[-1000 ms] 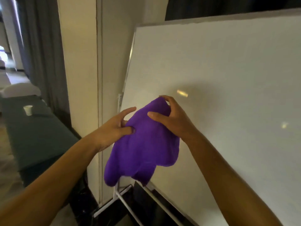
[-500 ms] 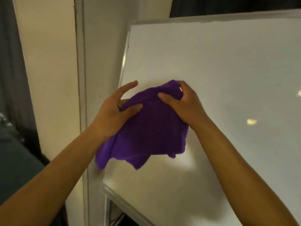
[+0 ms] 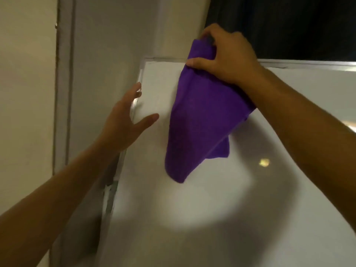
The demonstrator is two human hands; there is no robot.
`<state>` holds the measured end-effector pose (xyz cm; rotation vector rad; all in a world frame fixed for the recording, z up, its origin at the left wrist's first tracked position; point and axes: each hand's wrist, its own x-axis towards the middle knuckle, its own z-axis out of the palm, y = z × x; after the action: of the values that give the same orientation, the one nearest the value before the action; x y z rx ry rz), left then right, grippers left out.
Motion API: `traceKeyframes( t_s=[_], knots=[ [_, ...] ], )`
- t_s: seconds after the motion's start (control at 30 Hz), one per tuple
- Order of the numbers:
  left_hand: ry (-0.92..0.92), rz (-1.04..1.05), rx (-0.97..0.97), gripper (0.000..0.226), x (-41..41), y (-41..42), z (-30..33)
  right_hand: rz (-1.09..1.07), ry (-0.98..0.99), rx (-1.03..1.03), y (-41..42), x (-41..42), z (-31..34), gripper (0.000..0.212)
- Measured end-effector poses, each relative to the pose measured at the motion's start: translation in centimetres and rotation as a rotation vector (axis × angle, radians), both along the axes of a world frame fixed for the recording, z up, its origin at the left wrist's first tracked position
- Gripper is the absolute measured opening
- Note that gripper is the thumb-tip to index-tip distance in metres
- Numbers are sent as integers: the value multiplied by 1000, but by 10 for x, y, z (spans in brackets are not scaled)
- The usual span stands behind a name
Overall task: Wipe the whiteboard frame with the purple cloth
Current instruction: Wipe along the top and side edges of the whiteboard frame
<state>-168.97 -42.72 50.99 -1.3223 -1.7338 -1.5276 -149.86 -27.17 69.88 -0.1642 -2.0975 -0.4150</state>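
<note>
The purple cloth (image 3: pixel 200 122) hangs down in front of the whiteboard (image 3: pixel 212 209). My right hand (image 3: pixel 227 54) grips its top end and holds it at the silver top frame (image 3: pixel 308 64), near the upper left corner. My left hand (image 3: pixel 125 120) is open with fingers spread, at the board's left frame edge (image 3: pixel 138 81), holding nothing. Whether those fingers touch the frame is unclear because of blur. The cloth's lower part dangles free below my right wrist.
A cream wall with a vertical trim strip (image 3: pixel 63 83) stands just left of the board. A dark curtain (image 3: pixel 289 26) hangs behind the top edge. A bracket of the stand (image 3: pixel 109 197) shows at the board's left side.
My left hand let go of the cloth and moved left to the board's side edge. My right hand lifted the cloth up to the top frame. The camera tilted upward.
</note>
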Motion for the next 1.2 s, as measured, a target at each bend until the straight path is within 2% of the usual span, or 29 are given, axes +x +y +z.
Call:
traceKeyframes(
  t_s=[0.1, 0.3, 0.5, 0.63, 0.73, 0.8, 0.87, 1.0, 1.1, 1.2],
  knots=[
    [88, 106, 26, 94, -24, 20, 10, -169, 5, 126, 6, -27, 36, 86],
    [274, 261, -2, 91, -51, 48, 16, -385, -96, 191, 17, -82, 73, 89],
    [383, 200, 54, 92, -61, 56, 13, -324, -41, 149, 22, -141, 93, 86],
    [681, 295, 23, 78, -69, 65, -2, -197, 11, 55, 26, -187, 105, 86],
    [768, 372, -67, 70, -79, 74, -6, -240, -125, -41, 45, -218, 108, 83],
    [745, 351, -71, 66, -81, 81, -10, -346, -299, -105, 56, -231, 108, 78],
    [700, 311, -52, 63, -82, 88, -14, -363, -368, -111, 53, -231, 106, 68],
    [689, 287, 23, 60, -84, 99, -12, -253, -404, -45, 23, -222, 86, 73],
    [706, 276, 93, 59, -78, 106, -6, -408, -425, 206, 10, -232, 47, 81],
    [693, 259, 132, 59, -68, 111, -3, -469, -281, 412, 9, -240, 24, 64]
  ],
)
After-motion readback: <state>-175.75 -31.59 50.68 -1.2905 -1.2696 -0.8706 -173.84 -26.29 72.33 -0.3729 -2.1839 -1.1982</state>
